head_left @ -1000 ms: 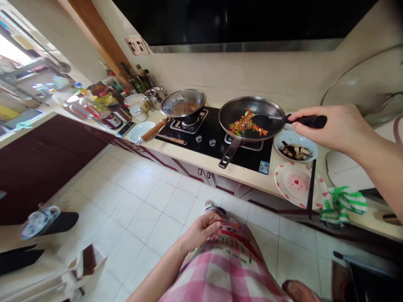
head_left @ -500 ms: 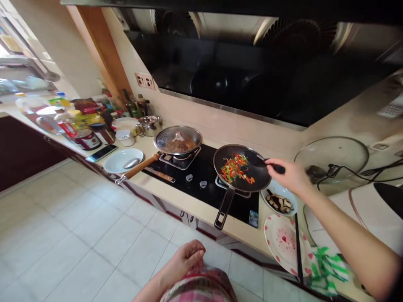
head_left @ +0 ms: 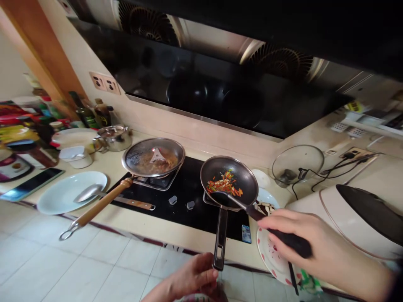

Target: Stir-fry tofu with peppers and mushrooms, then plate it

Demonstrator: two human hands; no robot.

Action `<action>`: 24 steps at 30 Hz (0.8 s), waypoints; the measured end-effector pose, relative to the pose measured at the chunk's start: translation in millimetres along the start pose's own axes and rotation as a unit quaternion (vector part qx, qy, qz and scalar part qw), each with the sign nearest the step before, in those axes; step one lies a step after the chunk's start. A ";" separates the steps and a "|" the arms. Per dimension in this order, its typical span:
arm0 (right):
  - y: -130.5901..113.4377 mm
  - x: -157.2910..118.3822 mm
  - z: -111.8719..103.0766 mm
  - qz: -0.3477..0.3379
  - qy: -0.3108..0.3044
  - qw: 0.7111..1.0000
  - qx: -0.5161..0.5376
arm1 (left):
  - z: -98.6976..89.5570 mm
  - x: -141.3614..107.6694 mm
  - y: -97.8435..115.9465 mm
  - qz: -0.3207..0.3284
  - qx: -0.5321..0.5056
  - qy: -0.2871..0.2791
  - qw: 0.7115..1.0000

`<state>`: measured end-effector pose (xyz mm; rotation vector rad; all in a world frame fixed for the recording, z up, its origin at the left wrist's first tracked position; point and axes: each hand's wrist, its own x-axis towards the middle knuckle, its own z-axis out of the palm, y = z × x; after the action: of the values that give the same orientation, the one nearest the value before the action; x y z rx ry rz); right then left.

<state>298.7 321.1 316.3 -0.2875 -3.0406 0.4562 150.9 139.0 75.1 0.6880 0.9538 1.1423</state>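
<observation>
My right hand (head_left: 302, 235) is closed round the black handle of a spatula (head_left: 255, 212). The spatula's dark head dips into a frying pan (head_left: 252, 178), at the near edge of chopped red, orange and green vegetables (head_left: 225, 182). This pan sits on the right burner with its black handle pointing at me. My left hand (head_left: 198, 274) is at the end of that handle, fingers loosely bent and apart, not wrapped round it. Below the spatula, a bowl of sliced dark and pale food (head_left: 266, 205) is partly hidden by my right hand, as is a red-spotted plate (head_left: 264, 251).
On the left burner stands a lidded wok (head_left: 154, 167), its wooden handle jutting over the counter edge. A knife (head_left: 135, 204) lies beside it. Further left are a pale plate (head_left: 53, 197) with a spoon (head_left: 88, 193) and a phone (head_left: 31, 184). The range hood (head_left: 201, 88) overhangs the stove.
My right hand has come nearer and lower, with the spatula now slanting from the pan towards me. My left hand has risen to the pan handle. The view has shifted right and closer.
</observation>
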 end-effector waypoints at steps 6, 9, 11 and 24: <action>71.1 36.3 -6.1 0.133 0.120 0.983 0.026 | 2.1 -2.7 5.7 0.017 0.025 0.020 0.999; 126.4 38.3 -32.4 0.329 0.188 0.915 0.136 | 5.2 -2.7 2.5 0.025 0.046 0.043 0.998; 152.3 40.5 -33.7 0.412 0.236 0.852 0.221 | 8.8 -1.2 -0.6 0.036 0.047 0.058 0.997; 212.9 34.7 3.2 0.323 0.281 0.838 0.338 | 26.9 7.3 -12.1 0.037 0.080 0.174 0.981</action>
<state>301.7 526.7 251.1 -1.1468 -1.9751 1.1764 181.1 142.8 75.0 0.6688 1.3356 1.2872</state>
